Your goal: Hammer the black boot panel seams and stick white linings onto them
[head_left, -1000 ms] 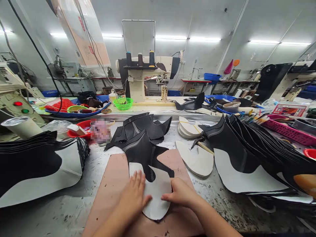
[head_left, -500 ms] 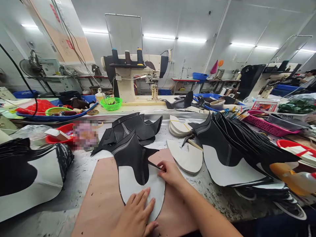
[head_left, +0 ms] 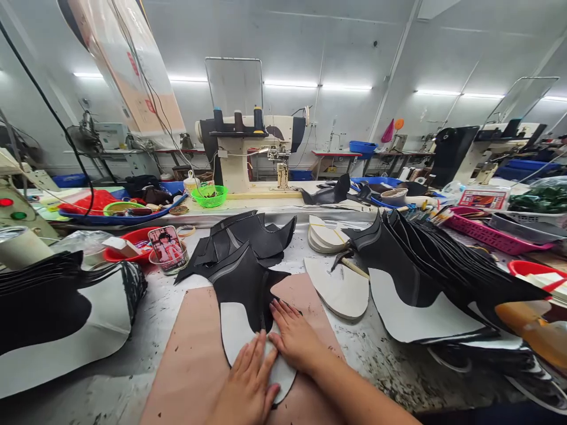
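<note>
A black leather piece (head_left: pixel 243 283) with a white curved backing (head_left: pixel 234 323) lies on a pink sheet (head_left: pixel 186 348). My left hand (head_left: pixel 250 375) rests flat on the lower part of the white backing, fingers spread. Beside it, my right hand (head_left: pixel 292 333) lies flat over the right side of the piece, its fingers stretched out onto the black and white areas. The two hands nearly meet at the middle of the piece. Neither hand grips anything.
Stacks of black and white pieces stand at left (head_left: pixel 39 307) and right (head_left: pixel 411 271). White cutouts (head_left: pixel 341 289) and a hammer (head_left: pixel 354 267) lie right of the sheet. More black pieces (head_left: pixel 248 236) lie behind. A sewing machine (head_left: pixel 234 159) stands beyond, near a green basket (head_left: pixel 210 196).
My right hand has let go of the piece's right edge and moved in and down, flattening onto it. My left hand stays pressed on the backing. The view has tilted up slightly.
</note>
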Tool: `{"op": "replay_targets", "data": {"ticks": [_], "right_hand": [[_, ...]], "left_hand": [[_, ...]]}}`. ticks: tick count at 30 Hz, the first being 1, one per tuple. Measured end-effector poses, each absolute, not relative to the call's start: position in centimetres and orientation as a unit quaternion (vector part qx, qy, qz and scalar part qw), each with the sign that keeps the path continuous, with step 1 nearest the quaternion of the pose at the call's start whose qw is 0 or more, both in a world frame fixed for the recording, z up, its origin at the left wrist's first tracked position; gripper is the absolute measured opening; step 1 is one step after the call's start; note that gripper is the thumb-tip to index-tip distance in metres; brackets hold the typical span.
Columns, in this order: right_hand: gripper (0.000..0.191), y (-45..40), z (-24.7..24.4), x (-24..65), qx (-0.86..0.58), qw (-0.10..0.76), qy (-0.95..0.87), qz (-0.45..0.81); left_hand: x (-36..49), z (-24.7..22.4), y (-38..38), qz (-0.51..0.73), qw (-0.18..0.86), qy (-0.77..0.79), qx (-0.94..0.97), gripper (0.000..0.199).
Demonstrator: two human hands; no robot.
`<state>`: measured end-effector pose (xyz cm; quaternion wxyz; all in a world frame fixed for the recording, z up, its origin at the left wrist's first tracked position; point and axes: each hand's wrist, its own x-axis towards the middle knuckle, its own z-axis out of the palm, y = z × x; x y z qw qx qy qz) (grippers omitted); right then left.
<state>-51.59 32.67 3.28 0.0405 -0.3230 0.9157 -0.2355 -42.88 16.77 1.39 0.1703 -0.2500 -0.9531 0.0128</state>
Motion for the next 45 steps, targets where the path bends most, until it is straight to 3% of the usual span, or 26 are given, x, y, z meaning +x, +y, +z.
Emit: {"op": "replay_targets", "data": {"ticks": [3,9,12,17,24,34,39,45], "right_hand": [[0.064,32.7,3.5,-51.7,-0.333,0.056,0.921,-0.195],[0.058,32.5,2.7,-48.7,-0.383,0.013,0.911,-0.152],[0.051,32.9,2.2,-46.9,-0.451,-0.018,0.879,-0.154],[0.046,32.6,3.3,-46.2,-0.488,-0.012,0.861,-0.14],[0.054,32.1,4.1,-46.5,-0.423,0.039,0.888,-0.175],[0.04,36.3,6.7,-44.2,-0.518,0.197,0.783,-0.283],[0.018,36.1,6.3,-45.0,-0.382,0.114,0.876,-0.273],[0.014,34.5,7.2,-44.6,-0.446,0.069,0.882,-0.138]], "left_hand": [[-42.2,0.3,15.7,0.019,0.177,-0.958,-0.227,0.058],[-42.8,2.5,15.1,-0.01,0.077,-0.981,-0.18,0.041],[-43.5,4.2,14.7,-0.014,0.012,-0.987,-0.161,0.042],[-45.1,5.6,13.4,-0.008,-0.069,-0.992,-0.108,0.071],[-46.4,5.6,12.8,0.008,-0.015,-0.994,-0.107,0.049],[-47.7,5.1,12.7,0.017,-0.024,-0.997,-0.07,0.062],[-45.6,4.6,14.0,0.012,-0.034,-0.992,-0.119,0.06],[-38.8,0.8,14.3,0.02,0.093,-0.942,-0.323,0.05]]}}
